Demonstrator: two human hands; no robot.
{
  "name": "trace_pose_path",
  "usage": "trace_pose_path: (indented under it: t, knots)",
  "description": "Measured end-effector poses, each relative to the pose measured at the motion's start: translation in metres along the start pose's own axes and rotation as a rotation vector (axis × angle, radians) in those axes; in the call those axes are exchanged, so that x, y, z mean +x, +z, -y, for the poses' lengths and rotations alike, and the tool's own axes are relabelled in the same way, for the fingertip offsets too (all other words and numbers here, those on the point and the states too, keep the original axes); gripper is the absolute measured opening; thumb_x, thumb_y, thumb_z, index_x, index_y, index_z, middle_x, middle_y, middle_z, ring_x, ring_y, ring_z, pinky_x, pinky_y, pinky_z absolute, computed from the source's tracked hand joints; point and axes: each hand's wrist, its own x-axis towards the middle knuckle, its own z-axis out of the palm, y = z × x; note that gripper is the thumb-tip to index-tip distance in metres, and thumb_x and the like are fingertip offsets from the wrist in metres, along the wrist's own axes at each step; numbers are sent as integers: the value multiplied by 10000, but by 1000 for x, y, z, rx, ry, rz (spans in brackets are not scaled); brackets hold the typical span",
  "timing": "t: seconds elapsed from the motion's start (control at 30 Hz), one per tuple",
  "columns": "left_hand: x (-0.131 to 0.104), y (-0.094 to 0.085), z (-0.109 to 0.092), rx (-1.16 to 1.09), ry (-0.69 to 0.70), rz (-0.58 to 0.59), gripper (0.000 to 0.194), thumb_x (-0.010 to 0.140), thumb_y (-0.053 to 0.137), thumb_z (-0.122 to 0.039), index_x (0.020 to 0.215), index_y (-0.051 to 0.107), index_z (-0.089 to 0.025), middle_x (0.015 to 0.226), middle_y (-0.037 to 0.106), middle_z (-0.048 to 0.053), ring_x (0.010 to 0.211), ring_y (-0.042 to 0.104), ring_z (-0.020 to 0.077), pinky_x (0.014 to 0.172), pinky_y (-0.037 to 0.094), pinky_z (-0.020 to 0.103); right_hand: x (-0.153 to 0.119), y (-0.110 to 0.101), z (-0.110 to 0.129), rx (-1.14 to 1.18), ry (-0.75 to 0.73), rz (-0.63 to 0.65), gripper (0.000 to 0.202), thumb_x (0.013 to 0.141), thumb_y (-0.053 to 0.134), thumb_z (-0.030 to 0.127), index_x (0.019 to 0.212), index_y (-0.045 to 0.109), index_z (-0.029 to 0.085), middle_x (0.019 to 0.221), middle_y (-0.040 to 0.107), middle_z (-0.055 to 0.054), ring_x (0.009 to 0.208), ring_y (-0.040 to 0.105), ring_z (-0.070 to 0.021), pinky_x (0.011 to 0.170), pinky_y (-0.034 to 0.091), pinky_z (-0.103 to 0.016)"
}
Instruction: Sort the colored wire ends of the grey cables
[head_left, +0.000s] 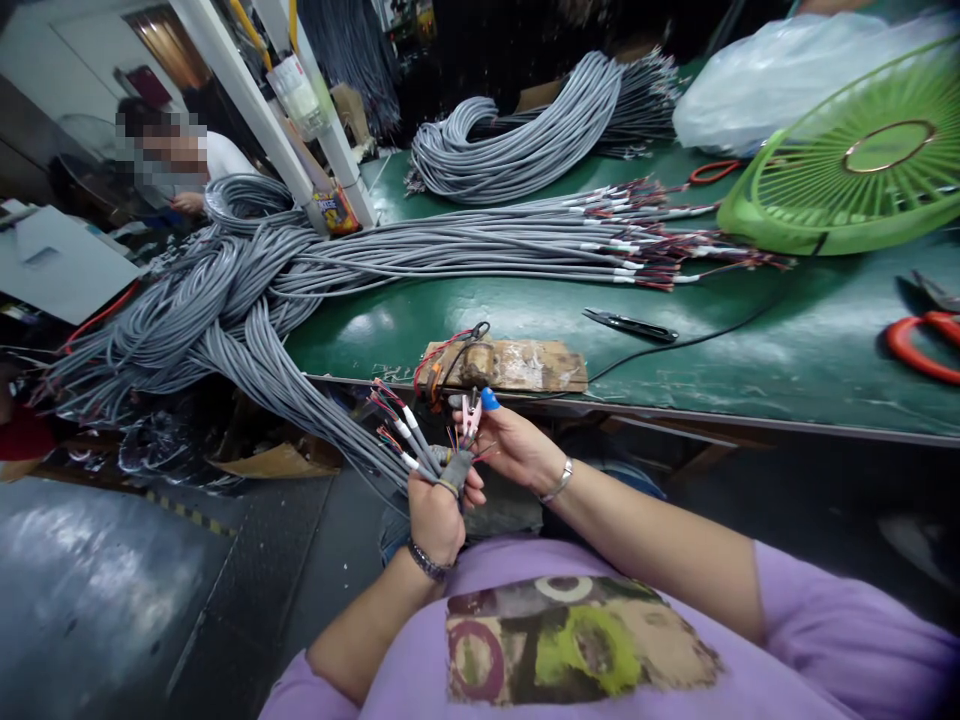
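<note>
My left hand [439, 515] is closed around several grey cables [352, 437] near their stripped ends. Grey wrapping covers one of its fingers. White sleeves and thin coloured wires [386, 395] stick out above the grip. Close beside it, my right hand [517, 450] is pinched on a small pale pink-and-white piece [470, 412] among the wire ends; its kind is unclear. A blue cover [489, 400] sits on one right fingertip. Just beyond both hands, a worn wooden block [532, 366] lies at the bench edge, with red and black leads [457, 340] at its left end.
Grey cable bundles [450, 240] stretch across the green bench [420, 345], with a coil [525, 150] behind. Black snips [630, 325], orange-handled scissors [926, 345], a green fan [847, 165] and a plastic bag [780, 85] lie rightward. Another person [180, 160] is at far left, beyond a white post [255, 110].
</note>
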Motion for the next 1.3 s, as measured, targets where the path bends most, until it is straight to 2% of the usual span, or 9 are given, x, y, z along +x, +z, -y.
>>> trace_pose_path:
  t: [0.13, 0.4, 0.53, 0.7, 0.83, 1.0, 1.2, 1.3]
  knots:
    - [1, 0, 2, 31, -5, 4, 325, 674, 718, -425, 586, 584, -142, 470, 577, -16, 352, 502, 70, 355, 303, 165, 1, 1, -2, 14, -25, -41, 311, 822, 639, 472, 761, 694, 172, 709, 681, -35, 561, 553, -114, 545, 466, -238]
    - [-4, -5, 3, 37, 6, 17, 336, 675, 725, -444, 598, 587, -147, 475, 584, -14, 357, 502, 73, 367, 326, 171, -3, -5, -4, 52, 30, -12, 394, 856, 542, 556, 867, 677, 186, 757, 685, -32, 613, 594, -115, 568, 481, -229]
    - [-8, -9, 2, 18, 5, 12, 338, 668, 738, -448, 611, 590, -149, 479, 592, -14, 360, 509, 75, 382, 356, 176, -4, -5, 2, 27, 53, 24, 384, 883, 518, 520, 863, 681, 173, 779, 688, -49, 642, 603, -116, 577, 481, -223]
    - [-8, -7, -3, -28, 32, 3, 290, 669, 745, -401, 643, 597, -153, 485, 595, -25, 362, 505, 72, 374, 350, 172, -5, -7, 5, -60, -37, 23, 225, 813, 660, 392, 842, 689, 171, 729, 673, -17, 623, 584, -102, 553, 470, -207]
    - [-5, -2, -6, -45, 25, -1, 280, 664, 746, -380, 636, 587, -151, 485, 596, -25, 357, 501, 68, 362, 324, 164, -4, -10, 1, -99, -69, 4, 312, 760, 693, 467, 806, 690, 158, 713, 666, -26, 609, 573, -118, 553, 465, -234]
    - [0, 2, -7, -21, -3, -2, 311, 661, 733, -409, 611, 565, -152, 473, 586, -24, 345, 495, 68, 356, 302, 166, -1, -11, -3, -216, -194, -30, 398, 747, 672, 553, 749, 684, 156, 666, 652, -25, 588, 536, -114, 570, 432, -238]
    - [1, 4, -7, 8, -19, -9, 378, 643, 738, -479, 610, 549, -154, 470, 578, -22, 346, 491, 67, 356, 279, 165, 1, -9, -3, -121, -31, 89, 400, 767, 654, 555, 803, 682, 157, 744, 685, -54, 610, 574, -139, 576, 454, -266]
    - [2, 3, -6, -2, -16, -7, 367, 646, 739, -461, 601, 542, -155, 466, 578, -22, 342, 490, 67, 353, 281, 167, 2, -10, -4, -121, -32, 101, 417, 771, 637, 575, 822, 692, 164, 753, 692, -55, 606, 576, -139, 575, 451, -265]
